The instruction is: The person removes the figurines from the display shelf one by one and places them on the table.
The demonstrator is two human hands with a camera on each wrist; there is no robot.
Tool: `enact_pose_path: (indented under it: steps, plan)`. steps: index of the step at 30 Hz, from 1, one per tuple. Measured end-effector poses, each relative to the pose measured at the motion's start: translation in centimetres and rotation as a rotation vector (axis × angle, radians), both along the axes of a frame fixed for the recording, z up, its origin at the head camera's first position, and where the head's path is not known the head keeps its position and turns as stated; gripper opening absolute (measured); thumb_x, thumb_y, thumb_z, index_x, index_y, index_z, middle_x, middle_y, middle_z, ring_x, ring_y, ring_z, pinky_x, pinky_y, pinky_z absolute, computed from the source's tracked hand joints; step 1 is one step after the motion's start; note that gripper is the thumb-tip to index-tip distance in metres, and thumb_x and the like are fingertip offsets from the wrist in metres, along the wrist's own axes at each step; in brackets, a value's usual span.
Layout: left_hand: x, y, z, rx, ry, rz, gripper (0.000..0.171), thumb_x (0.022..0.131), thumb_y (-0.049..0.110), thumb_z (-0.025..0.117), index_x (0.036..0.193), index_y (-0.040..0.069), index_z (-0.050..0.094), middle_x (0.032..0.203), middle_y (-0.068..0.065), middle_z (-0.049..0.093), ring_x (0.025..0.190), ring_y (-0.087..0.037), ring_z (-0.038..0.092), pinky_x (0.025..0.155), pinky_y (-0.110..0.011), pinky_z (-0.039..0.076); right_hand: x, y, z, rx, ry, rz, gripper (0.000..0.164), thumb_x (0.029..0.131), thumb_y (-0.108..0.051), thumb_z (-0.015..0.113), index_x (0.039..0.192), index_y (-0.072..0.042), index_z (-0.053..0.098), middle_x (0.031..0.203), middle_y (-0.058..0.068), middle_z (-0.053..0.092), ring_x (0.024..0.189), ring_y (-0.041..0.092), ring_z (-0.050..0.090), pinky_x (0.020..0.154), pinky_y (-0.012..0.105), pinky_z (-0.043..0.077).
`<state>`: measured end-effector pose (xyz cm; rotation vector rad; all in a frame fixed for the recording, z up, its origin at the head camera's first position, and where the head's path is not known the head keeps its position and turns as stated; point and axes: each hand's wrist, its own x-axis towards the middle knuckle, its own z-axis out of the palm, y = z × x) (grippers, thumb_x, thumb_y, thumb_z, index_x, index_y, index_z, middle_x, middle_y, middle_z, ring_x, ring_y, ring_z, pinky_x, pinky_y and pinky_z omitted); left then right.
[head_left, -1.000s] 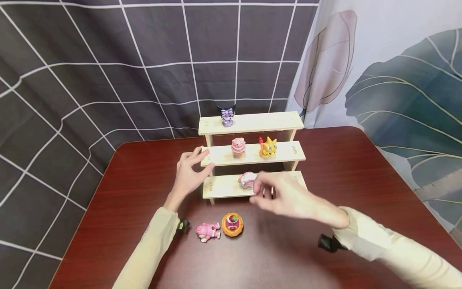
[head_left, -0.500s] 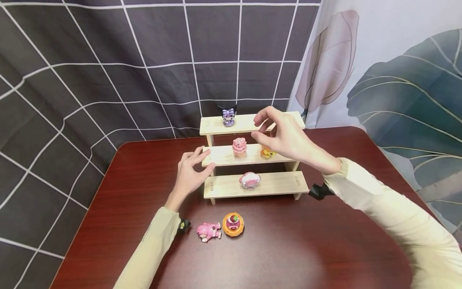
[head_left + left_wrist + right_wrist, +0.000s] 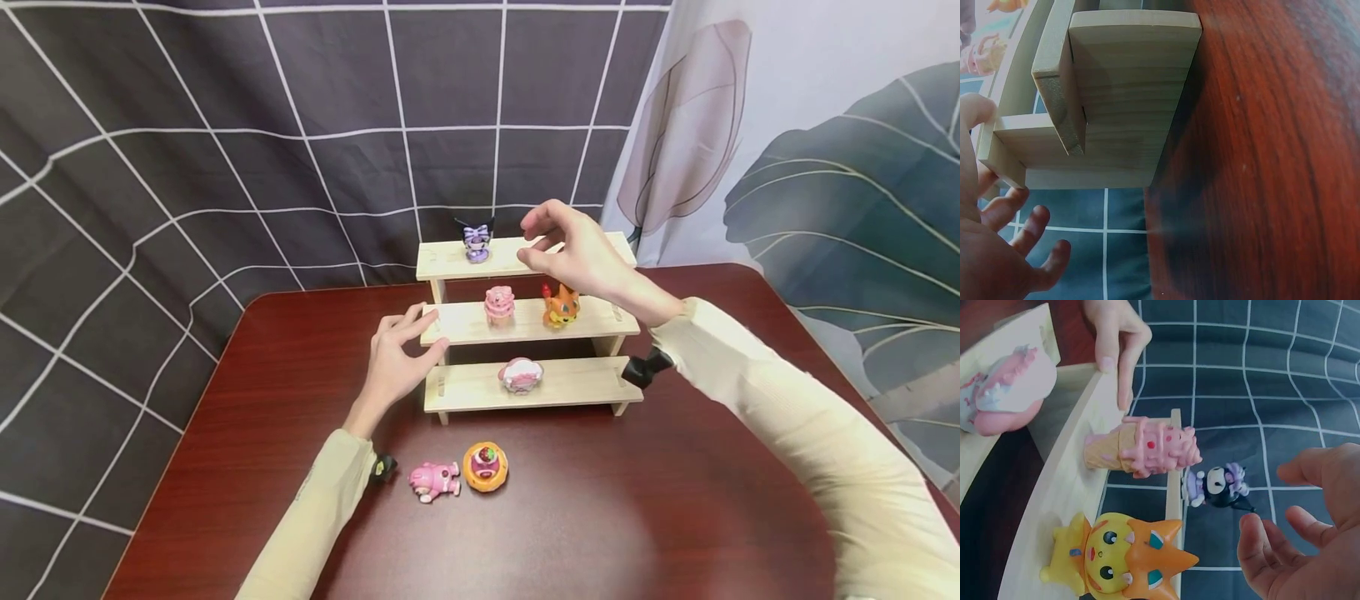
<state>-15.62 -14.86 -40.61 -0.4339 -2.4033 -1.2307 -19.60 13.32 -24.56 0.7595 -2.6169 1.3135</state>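
My left hand (image 3: 399, 354) grips the left end of the middle tier of a three-tier wooden display shelf (image 3: 465, 392), thumb in front and fingers behind. My right hand (image 3: 573, 250) hovers before the top tier, fingers bent and spread, holding nothing. In the right wrist view, it is apart from a black-and-purple figurine (image 3: 1215, 485) on that tier. On the middle tier stand a pink ice-cream-cone figurine (image 3: 499, 306) and a yellow figurine with an orange hood (image 3: 562, 307). A pink-and-white figurine (image 3: 521, 376) sits on the bottom tier.
A pink figurine (image 3: 434, 481) lies on the reddish-brown table (image 3: 570, 517) in front of the shelf. Beside it is a round orange tart-like toy (image 3: 485, 467). A dark grid curtain (image 3: 337, 167) hangs behind, with a pale leaf-patterned curtain (image 3: 825, 208) at the right.
My right hand has risen from beside the bottom tier to the top tier, then shifted slightly left. It passed in front of the orange-hooded figurine, now uncovered. The left hand stays put.
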Motion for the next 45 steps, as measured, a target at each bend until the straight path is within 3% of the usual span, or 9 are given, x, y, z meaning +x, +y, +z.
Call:
enact_pose_path:
  steps: [10, 17, 20, 26, 36, 45]
  plan:
    - [-0.3, 0.1, 0.3, -0.002, 0.018, 0.000, 0.046, 0.084, 0.025, 0.080, 0.127, 0.013, 0.071, 0.138, -0.015, 0.058, 0.110, -0.033, 0.050, 0.090, -0.052, 0.040, -2.0, -0.9, 0.0, 0.003, -0.053, -0.037, 0.039, 0.086, -0.005, 0.074, 0.120, 0.000, 0.056, 0.116, 0.018, 0.062, 0.100, 0.033, 0.062, 0.089, 0.041, 0.047]
    - [0.7, 0.1, -0.3, 0.011, -0.018, -0.007, 0.047, 0.083, 0.025, 0.081, 0.127, 0.012, 0.071, 0.139, -0.016, 0.057, 0.112, -0.034, 0.050, 0.091, -0.055, 0.038, -2.3, -1.5, -0.9, 0.000, -0.145, -0.036, 0.043, 0.088, -0.006, 0.074, 0.125, -0.001, 0.054, 0.121, 0.020, 0.060, 0.102, 0.033, 0.063, 0.086, 0.038, 0.049]
    - [1.0, 0.0, -0.5, 0.016, -0.018, -0.007, 0.047, 0.082, 0.023, 0.081, 0.127, 0.012, 0.071, 0.138, -0.015, 0.057, 0.111, -0.034, 0.050, 0.091, -0.054, 0.038, -2.4, -1.7, -1.0, -0.007, -0.174, -0.028, 0.044, 0.088, -0.006, 0.074, 0.126, -0.001, 0.054, 0.122, 0.020, 0.058, 0.102, 0.033, 0.063, 0.079, 0.035, 0.053]
    - [0.6, 0.1, 0.0, 0.020, 0.025, -0.010, 0.046, 0.082, 0.023, 0.082, 0.126, 0.011, 0.071, 0.137, -0.016, 0.058, 0.109, -0.035, 0.051, 0.089, -0.053, 0.040, -3.0, -2.2, -0.7, -0.059, -0.208, -0.011, 0.045, 0.086, -0.003, 0.075, 0.126, -0.001, 0.053, 0.122, 0.021, 0.057, 0.100, 0.033, 0.064, 0.066, 0.033, 0.057]
    - [0.2, 0.0, 0.0, 0.013, 0.006, -0.008, 0.047, 0.082, 0.024, 0.082, 0.126, 0.012, 0.071, 0.138, -0.016, 0.057, 0.111, -0.033, 0.050, 0.091, -0.052, 0.039, -4.1, -3.2, -0.7, -0.096, -0.290, 0.000, 0.049, 0.086, -0.001, 0.074, 0.129, 0.001, 0.050, 0.127, 0.021, 0.054, 0.106, 0.033, 0.063, 0.067, 0.033, 0.057]
    - [0.3, 0.1, 0.1, 0.012, 0.008, -0.002, 0.047, 0.082, 0.025, 0.081, 0.126, 0.013, 0.071, 0.138, -0.016, 0.057, 0.110, -0.033, 0.050, 0.090, -0.052, 0.040, -4.5, -4.1, -0.4, -0.050, -0.290, -0.005, 0.049, 0.085, 0.000, 0.075, 0.128, -0.004, 0.053, 0.125, 0.020, 0.055, 0.103, 0.030, 0.065, 0.064, 0.031, 0.056]
